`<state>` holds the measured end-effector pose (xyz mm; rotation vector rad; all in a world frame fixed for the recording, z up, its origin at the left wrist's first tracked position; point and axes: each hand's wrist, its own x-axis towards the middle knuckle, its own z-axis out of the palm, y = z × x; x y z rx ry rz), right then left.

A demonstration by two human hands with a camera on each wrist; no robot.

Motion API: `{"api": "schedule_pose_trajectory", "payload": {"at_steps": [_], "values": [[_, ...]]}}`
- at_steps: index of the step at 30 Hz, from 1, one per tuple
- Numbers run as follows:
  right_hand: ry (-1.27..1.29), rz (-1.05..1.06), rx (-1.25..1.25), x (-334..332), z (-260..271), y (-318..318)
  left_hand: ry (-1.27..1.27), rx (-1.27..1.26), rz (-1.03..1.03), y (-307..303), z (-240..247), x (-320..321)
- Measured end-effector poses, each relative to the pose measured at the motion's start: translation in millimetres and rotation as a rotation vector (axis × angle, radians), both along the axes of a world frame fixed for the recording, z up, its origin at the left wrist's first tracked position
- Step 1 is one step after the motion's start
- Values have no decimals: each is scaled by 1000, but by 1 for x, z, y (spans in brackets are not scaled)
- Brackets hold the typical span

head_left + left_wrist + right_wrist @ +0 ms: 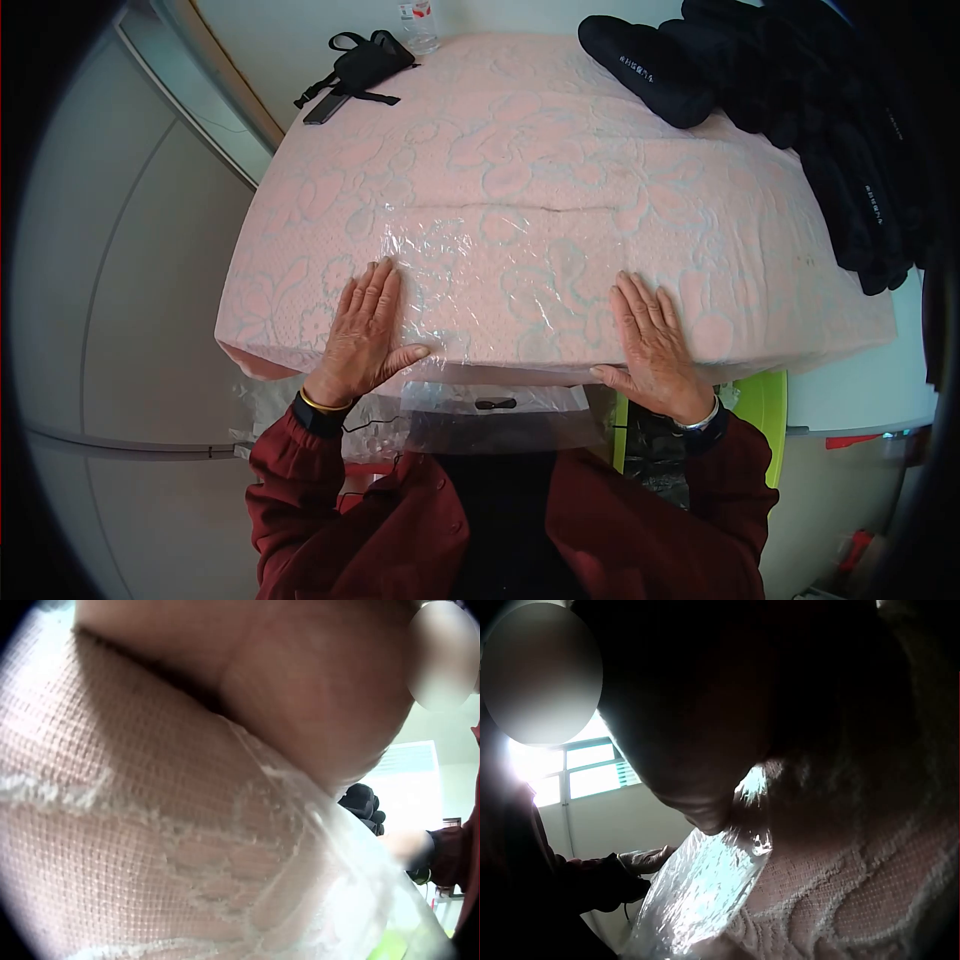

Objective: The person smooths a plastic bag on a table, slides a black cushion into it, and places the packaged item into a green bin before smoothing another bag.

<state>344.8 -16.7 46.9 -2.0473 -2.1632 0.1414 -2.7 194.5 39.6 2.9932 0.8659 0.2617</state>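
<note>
A clear plastic bag [470, 270] lies flat on the pink patterned tablecloth [560, 150] in the head view. Its near end hangs past the table's front edge, where a whitish strip [545, 398] with a dark hanger-shaped mark shows. My left hand [362, 338] rests palm down along the bag's left side, fingers straight and thumb pointing inward. On the opposite side my right hand [655, 348] lies palm down too, fingers extended, its thumb at the table edge. Shiny film [705, 885] runs beside the right hand in the right wrist view. Neither hand grips anything.
Black padded items [650, 75] with white lettering lie along the back right. At the back left are a black strapped pouch [370, 65], a phone [325, 108] and a clear bottle [422, 28]. Below the front edge stands a green bin [768, 420] beside crumpled plastic [265, 410].
</note>
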Motion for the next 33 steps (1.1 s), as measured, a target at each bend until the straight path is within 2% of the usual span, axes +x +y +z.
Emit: {"api": "schedule_pose_trajectory", "payload": {"at_steps": [6,9,13,17,22,25,27,28,31,33], "values": [[-23,49,85,6,1,-2,-23,-8,26,-2,-1,1],[124,105,-75,20,18,9,-37,14,18,0,-6,0],[-51,55,-103,4,37,40,-46,17,17,1,-7,1],[-59,212,-99,-16,24,60,-15,16,25,0,-7,1],[-61,209,-101,-13,5,56,30,15,48,-8,2,6],[-74,186,-134,-15,6,54,-84,116,-173,-37,11,41],[-73,204,-119,-15,0,53,-73,19,-357,-64,22,72],[-79,209,-99,-14,-3,53,-72,19,-351,-68,17,80],[-56,229,-62,-7,-5,48,-7,-124,-512,-72,-2,97],[4,252,-33,0,-4,41,2,-132,-517,-60,-3,92]]}}
